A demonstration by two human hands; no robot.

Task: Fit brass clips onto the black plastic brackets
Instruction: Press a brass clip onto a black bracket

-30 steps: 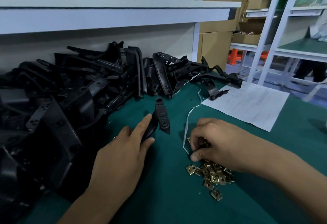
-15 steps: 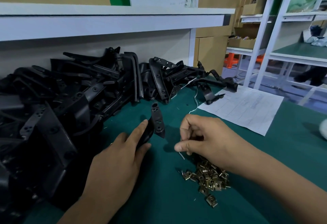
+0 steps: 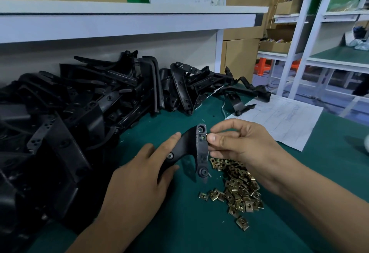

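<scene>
My left hand [image 3: 139, 174] grips a black plastic bracket [image 3: 191, 150] by its curved arm and holds it upright above the green mat. My right hand [image 3: 239, 144] pinches a small brass clip [image 3: 204, 138] between thumb and forefinger, pressed against the bracket's upright bar near its top. Below my right hand, a loose heap of brass clips [image 3: 237, 188] lies on the mat.
A large pile of black brackets [image 3: 83, 108] fills the left and back of the green table [image 3: 179, 228]. A sheet of paper [image 3: 283, 120] lies at the right. A white shelf [image 3: 127, 18] overhangs the back; racks and cardboard boxes stand beyond the table's right edge.
My right hand rose from the clip heap with one clip and met the bracket's bar. My left hand lifted and turned the bracket toward it.
</scene>
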